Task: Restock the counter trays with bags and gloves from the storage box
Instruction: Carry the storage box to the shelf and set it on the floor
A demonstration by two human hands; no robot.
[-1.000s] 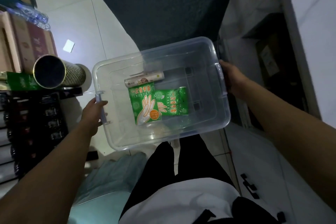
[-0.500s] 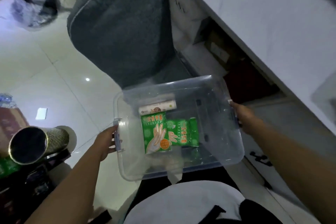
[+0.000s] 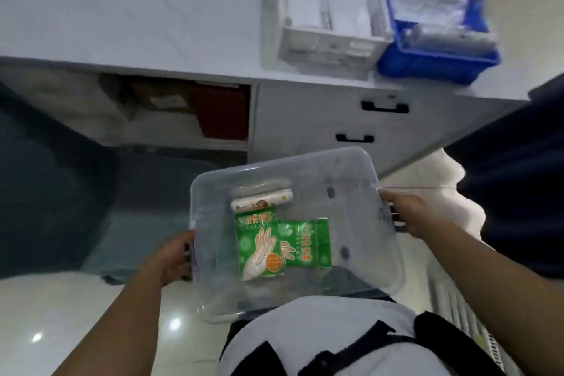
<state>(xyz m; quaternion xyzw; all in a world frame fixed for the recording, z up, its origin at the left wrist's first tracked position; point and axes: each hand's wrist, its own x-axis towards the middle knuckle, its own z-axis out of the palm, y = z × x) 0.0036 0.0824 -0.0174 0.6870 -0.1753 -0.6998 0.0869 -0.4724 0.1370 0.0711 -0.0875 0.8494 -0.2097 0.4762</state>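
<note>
I carry a clear plastic storage box (image 3: 360, 180) in front of my waist. My left hand (image 3: 174, 256) grips its left handle and my right hand (image 3: 403, 210) grips its right handle. Inside lie two green glove packs, one (image 3: 259, 241) printed with a hand and the second (image 3: 311, 243) partly under it, plus a white roll of bags (image 3: 262, 200) behind them. On the white counter (image 3: 137, 24) ahead stand a white tray (image 3: 329, 9) and a blue tray (image 3: 436, 61), both holding pale plastic packets.
Below the counter are drawers with black handles (image 3: 384, 107) and an open shelf holding a red box (image 3: 222, 113). A dark grey padded chair (image 3: 55, 180) is at the left. Something dark (image 3: 512, 180) stands at the right. The floor is glossy white tile.
My view has swung from the floor and chair to the counter and its trays. The box stays held in both hands, its contents unmoved.
</note>
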